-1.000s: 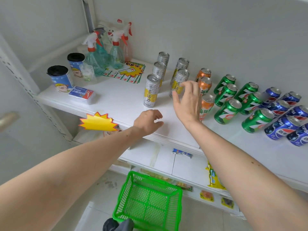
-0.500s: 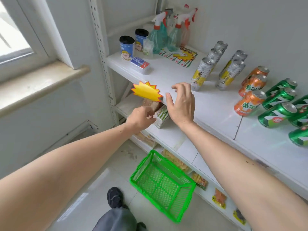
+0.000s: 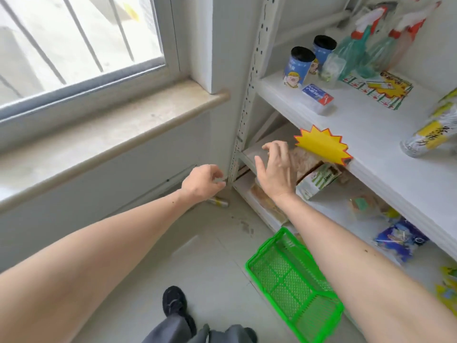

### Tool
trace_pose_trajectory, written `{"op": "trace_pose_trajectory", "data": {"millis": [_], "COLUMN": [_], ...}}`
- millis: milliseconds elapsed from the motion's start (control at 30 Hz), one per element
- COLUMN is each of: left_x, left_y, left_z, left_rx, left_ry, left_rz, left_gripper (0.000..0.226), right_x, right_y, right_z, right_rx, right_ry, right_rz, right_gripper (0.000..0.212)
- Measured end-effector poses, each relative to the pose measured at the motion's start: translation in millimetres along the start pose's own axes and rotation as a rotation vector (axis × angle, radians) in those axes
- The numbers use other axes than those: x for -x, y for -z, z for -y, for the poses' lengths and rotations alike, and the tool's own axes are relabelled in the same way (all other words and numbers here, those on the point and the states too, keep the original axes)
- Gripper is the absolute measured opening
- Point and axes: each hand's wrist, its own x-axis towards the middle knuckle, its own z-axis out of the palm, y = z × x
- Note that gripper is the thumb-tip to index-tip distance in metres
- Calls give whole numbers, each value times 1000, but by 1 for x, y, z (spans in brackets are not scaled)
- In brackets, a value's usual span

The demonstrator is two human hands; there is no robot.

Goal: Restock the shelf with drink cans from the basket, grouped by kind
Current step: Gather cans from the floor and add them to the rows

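Note:
One silver-and-yellow drink can (image 3: 218,201) lies on its side on the floor by the foot of the shelf post, just below my left hand (image 3: 201,182), whose fingers are curled with nothing in them. My right hand (image 3: 274,169) hovers open in front of the lower shelf's left end, holding nothing. The green basket (image 3: 294,283) stands on the floor under my right forearm, and no cans show in it. Another silver-and-yellow can (image 3: 430,134) stands on the top shelf (image 3: 371,134) at the right edge of view.
Two blue tubs (image 3: 298,66), spray bottles (image 3: 356,48), a small blue box (image 3: 317,95) and a yellow starburst tag (image 3: 321,146) occupy the top shelf's left end. Snack packets (image 3: 316,179) fill the lower shelves. A window sill (image 3: 111,134) juts out at left. My shoe (image 3: 174,303) is below.
My view has swung left and down, away from the rows of cans. Both hands have dropped from the top shelf's front edge towards the shelf's lower left corner, where a can on the floor came into view.

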Motion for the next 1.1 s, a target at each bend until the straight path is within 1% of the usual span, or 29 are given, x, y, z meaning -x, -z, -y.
{"op": "trace_pose_trajectory", "data": {"millis": [100, 200, 333, 467, 667, 800, 933, 1033, 1100], "left_x": [-13, -24, -44, -72, -125, -164, -210, -244, -264], "left_y": [8, 2, -20, -52, -125, -184, -247, -297, -328], "left_z": [45, 85, 125, 158, 213, 258, 300, 335, 356], "left_rx": [-23, -37, -29, 13, 71, 100, 107, 174, 179], "left_ry": [36, 98, 181, 277, 367, 431, 438, 434, 421], "left_rz": [26, 63, 118, 135, 147, 170, 176, 143, 105], "left_gripper": [25, 24, 22, 23, 28, 29, 29, 27, 25], "right_x": [3, 12, 21, 27, 44, 62, 88, 109, 125], "right_y": [-47, -88, -132, -181, -274, -349, -427, -481, -515], "right_z": [10, 5, -18, -50, -97, -124, -162, -195, -218], "right_rx": [3, 17, 62, 68, 58, 45, 78, 130, 162], "right_ry": [-84, -159, -230, -285, -321, -372, -434, -437, -449], "right_rz": [61, 168, 297, 444, 643, 738, 841, 926, 960], "right_gripper": [25, 25, 27, 28, 38, 39, 47, 52, 56]}}
